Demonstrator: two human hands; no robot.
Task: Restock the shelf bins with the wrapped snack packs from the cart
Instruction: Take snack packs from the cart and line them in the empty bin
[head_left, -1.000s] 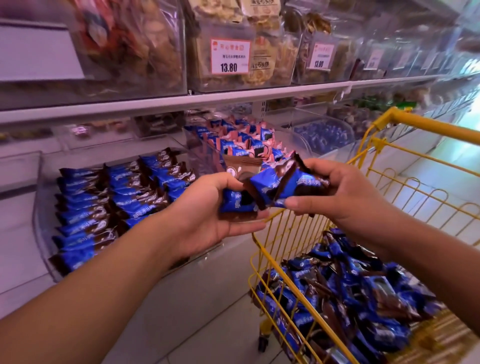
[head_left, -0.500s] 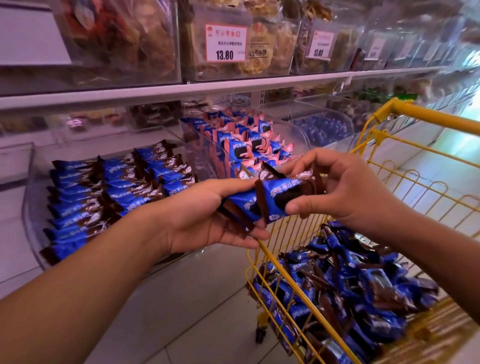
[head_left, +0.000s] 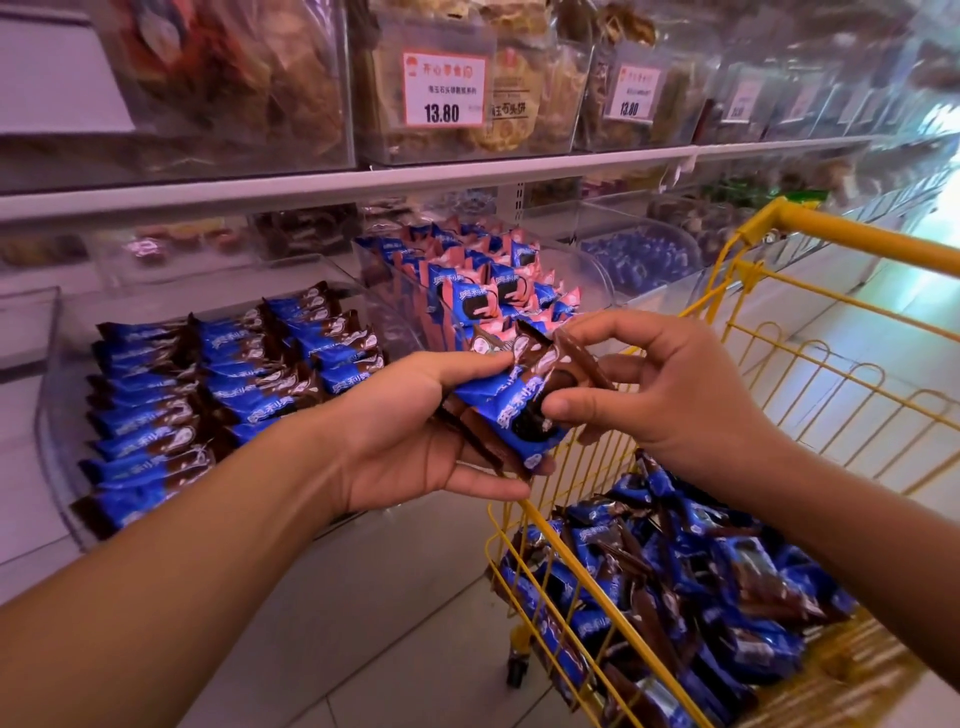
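My left hand (head_left: 410, 431) grips a small stack of blue-and-brown wrapped snack packs (head_left: 511, 410) above the cart's near corner. My right hand (head_left: 670, 395) pinches the top end of the same stack between thumb and fingers. To the left, a clear shelf bin (head_left: 57, 415) holds neat rows of the same blue packs (head_left: 218, 379). The yellow wire cart (head_left: 810, 332) at lower right carries a loose heap of blue packs (head_left: 691, 587).
A second clear bin with pink-and-blue packs (head_left: 483, 280) stands behind my hands, and another bin with blue sweets (head_left: 639, 254) lies further right. The upper shelf carries bagged snacks and a price tag reading 13.80 (head_left: 444, 91). Pale floor tiles (head_left: 363, 623) lie below.
Both hands have turned the stack more upright and squared it. My right hand shifted from gripping the packs' side to pinching their top end. The view dipped slightly.
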